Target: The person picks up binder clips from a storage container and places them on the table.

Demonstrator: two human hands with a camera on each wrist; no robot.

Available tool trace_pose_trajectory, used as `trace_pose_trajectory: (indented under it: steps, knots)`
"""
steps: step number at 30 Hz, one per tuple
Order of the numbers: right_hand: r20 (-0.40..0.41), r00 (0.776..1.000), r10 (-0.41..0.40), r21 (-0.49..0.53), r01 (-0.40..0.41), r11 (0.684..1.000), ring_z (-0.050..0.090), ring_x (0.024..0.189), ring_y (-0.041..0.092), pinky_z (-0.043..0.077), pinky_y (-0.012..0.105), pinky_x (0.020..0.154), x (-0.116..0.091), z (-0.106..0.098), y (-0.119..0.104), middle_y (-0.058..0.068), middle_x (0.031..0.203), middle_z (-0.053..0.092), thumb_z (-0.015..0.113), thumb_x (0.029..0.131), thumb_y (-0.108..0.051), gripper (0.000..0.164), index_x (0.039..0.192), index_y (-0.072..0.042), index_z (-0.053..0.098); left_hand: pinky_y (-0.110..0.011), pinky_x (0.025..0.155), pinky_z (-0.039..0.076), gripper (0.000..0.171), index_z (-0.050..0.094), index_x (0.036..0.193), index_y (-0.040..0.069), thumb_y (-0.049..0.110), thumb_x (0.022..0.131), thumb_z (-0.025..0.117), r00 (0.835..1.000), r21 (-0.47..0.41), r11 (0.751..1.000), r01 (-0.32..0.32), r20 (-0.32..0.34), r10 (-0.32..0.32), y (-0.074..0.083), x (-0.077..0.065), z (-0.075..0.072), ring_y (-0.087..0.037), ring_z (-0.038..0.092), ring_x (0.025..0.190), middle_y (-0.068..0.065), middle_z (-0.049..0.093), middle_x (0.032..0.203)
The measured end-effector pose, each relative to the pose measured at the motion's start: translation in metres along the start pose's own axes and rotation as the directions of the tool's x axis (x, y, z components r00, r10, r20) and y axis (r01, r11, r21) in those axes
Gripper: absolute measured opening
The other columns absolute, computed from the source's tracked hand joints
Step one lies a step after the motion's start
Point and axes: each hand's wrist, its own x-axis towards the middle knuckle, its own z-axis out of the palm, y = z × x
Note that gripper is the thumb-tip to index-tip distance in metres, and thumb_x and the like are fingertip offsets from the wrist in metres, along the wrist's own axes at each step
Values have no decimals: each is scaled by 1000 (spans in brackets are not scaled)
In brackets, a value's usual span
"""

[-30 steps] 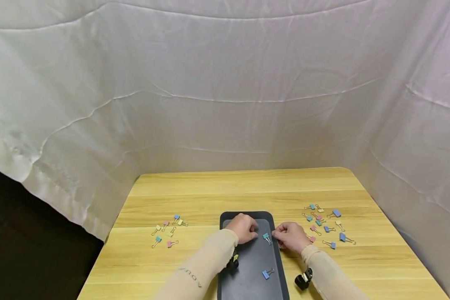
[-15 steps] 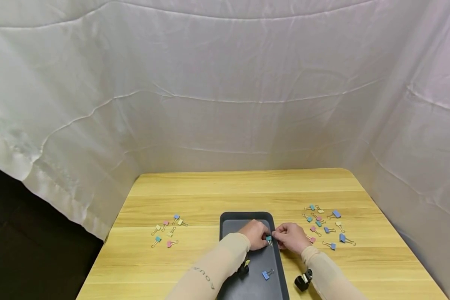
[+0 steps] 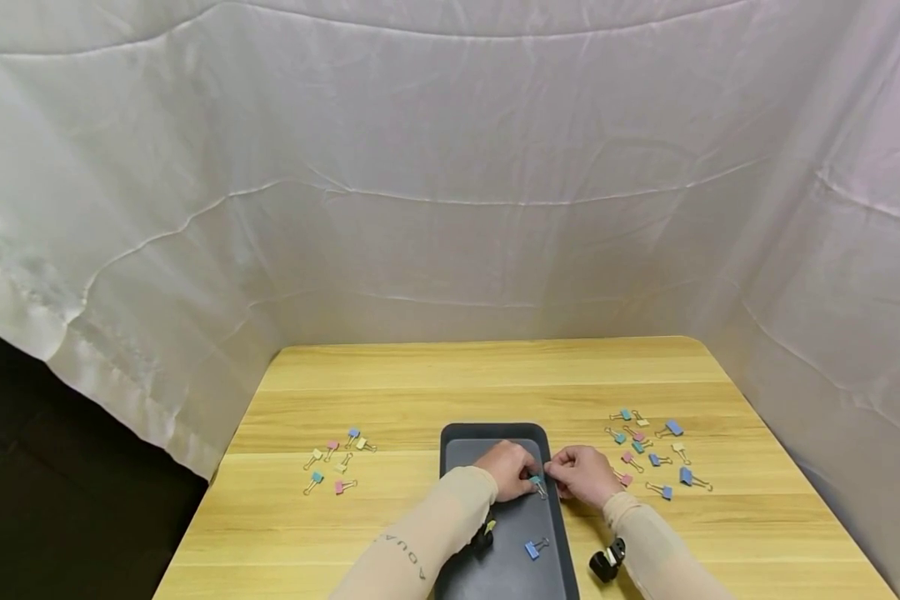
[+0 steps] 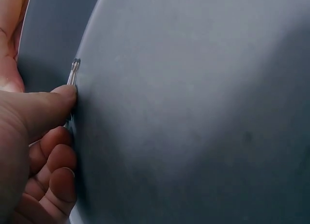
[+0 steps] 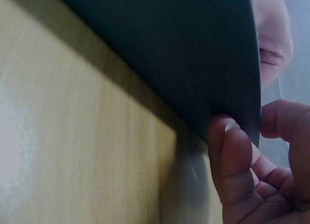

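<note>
In the head view my left hand (image 3: 508, 469) reaches into a dark grey tray (image 3: 521, 577) and pinches a teal binder clip (image 3: 537, 483) beside the right wall. The left wrist view shows the thumb on the clip's wire handle (image 4: 74, 67), with the clip's body hidden behind the fingers. My right hand (image 3: 581, 475) grips that same side of the tray. Seen from the right wrist, its thumb and fingers lie on either side of the tray wall (image 5: 193, 54). A blue binder clip (image 3: 533, 550) lies on the tray floor, nearer the front.
Several binder clips (image 3: 343, 462) in teal, pink, yellow and blue lie scattered on the wooden table (image 3: 390, 367) left of the tray. Another loose group of binder clips (image 3: 641, 446) spreads to the right of my right hand. Pale fabric (image 3: 495, 250) hangs behind the table.
My left hand has moved right across the tray and taken hold of the teal binder clip, which has shifted slightly toward the right wall. The right hand has stayed on the tray's side.
</note>
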Motion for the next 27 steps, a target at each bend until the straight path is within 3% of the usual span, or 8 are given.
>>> trace_pose_trajectory:
  steps: [9,18,27]
  knots:
    - [-16,1000,0,14,0,1000,58,50,16,49,28,47,1,1,-1,2,60,61,69,80,-18,15,78,-5,63,-12,55,42,12,71,82,21,31,77,73,999,-25,999,23,-23,-23,-12,-7,-7,5,49,59,17,56,65]
    - [-20,1000,10,20,-10,1000,57,51,15,50,29,48,0,1,-2,2,60,60,70,79,-17,14,77,-5,63,-15,58,42,14,71,87,18,30,80,71,993,-88,994,67,-92,-75,-30,-23,-32,3,49,61,16,56,69]
    - [-17,1000,2,12,-2,1000,57,51,16,50,29,48,-1,1,-3,2,62,61,69,80,-16,14,77,-5,63,-17,56,43,16,70,83,14,28,77,74,962,-139,985,107,-236,-137,-68,-49,-58,-1,49,60,14,54,67]
